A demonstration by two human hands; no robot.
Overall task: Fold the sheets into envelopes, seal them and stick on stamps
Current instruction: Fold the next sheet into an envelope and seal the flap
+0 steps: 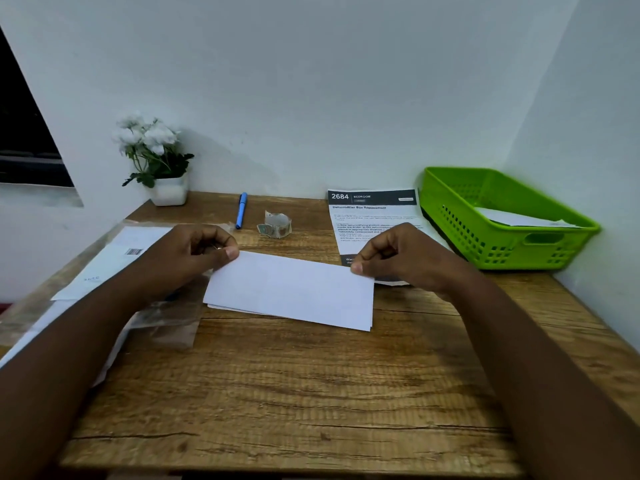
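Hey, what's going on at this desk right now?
A person is holding a folded white sheet by its far corners, left hand and right hand each pinching one, low over the wooden desk. A roll of stamps and a blue pen lie untouched behind it. The green basket on the right already holds white paper.
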